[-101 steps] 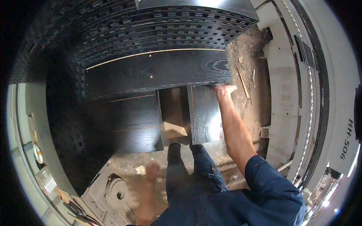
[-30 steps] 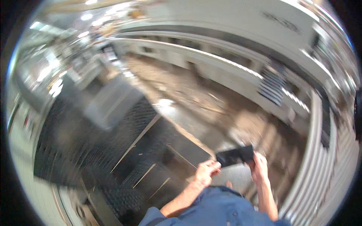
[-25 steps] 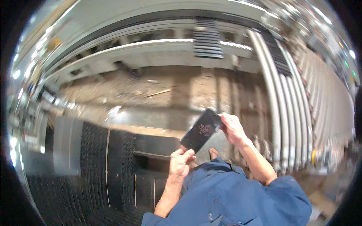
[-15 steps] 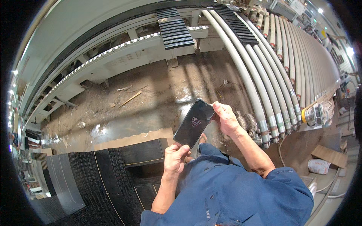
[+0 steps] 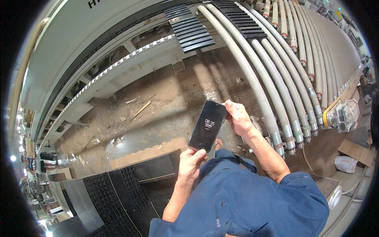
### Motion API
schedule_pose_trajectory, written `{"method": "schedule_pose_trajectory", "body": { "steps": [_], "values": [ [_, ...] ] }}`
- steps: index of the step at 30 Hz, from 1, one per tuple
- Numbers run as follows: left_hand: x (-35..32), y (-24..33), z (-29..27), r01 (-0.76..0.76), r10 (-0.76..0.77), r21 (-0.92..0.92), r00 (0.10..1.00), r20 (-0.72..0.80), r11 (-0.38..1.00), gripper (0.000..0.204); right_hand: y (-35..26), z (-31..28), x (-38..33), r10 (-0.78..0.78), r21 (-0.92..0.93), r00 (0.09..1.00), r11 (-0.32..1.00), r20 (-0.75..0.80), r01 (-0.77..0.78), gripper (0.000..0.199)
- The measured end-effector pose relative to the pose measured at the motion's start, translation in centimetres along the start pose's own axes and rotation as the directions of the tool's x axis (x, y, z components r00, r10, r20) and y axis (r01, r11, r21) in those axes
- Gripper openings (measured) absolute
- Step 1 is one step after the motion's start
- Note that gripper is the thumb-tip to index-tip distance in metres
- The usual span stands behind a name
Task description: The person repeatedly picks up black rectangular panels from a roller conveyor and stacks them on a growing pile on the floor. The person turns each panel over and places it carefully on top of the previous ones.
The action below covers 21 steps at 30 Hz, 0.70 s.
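Note:
A black smartphone is held tilted in front of my body, its dark screen lit with a clock. My left hand grips its lower end, thumb over the near edge. At the upper right corner my right hand pinches the side of the phone, the thumb along its edge. The fingers behind the phone are hidden. Below it are my blue shirt and a bare foot or sandal on the floor.
Long grey rollers run along the right, with a motor at their end. A large pale machine stands ahead. Black ribbed panels lie at lower left. A wood strip and debris litter the dirty floor. A white sack lies at right.
The view has shifted a little, so the machine and rollers appear moved. The phone stays in both hands, turned slightly more upright.

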<state>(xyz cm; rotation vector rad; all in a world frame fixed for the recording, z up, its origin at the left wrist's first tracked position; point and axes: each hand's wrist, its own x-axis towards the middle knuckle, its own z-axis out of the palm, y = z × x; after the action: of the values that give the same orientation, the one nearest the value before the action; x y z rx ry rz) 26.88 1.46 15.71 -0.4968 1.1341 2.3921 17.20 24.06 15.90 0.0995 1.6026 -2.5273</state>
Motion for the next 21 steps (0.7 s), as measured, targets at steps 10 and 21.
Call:
{"method": "schedule_pose_trajectory", "body": {
  "steps": [10, 21],
  "values": [
    [8.1, 0.3, 4.4, 0.138, -0.117, -0.07, 0.964, 0.239, 0.988, 0.055, -3.0, -6.0, 4.7, -0.043, -0.154, 0.996, 0.988, -0.079, 0.03, 0.043],
    [16.9, 6.6, -3.4, 0.444, -0.464, 0.134, 0.848, 0.257, 0.886, 0.076, 7.4, -6.3, 10.3, 0.288, -0.185, 0.951, 0.946, 0.11, -0.265, 0.043]
  ]
}}
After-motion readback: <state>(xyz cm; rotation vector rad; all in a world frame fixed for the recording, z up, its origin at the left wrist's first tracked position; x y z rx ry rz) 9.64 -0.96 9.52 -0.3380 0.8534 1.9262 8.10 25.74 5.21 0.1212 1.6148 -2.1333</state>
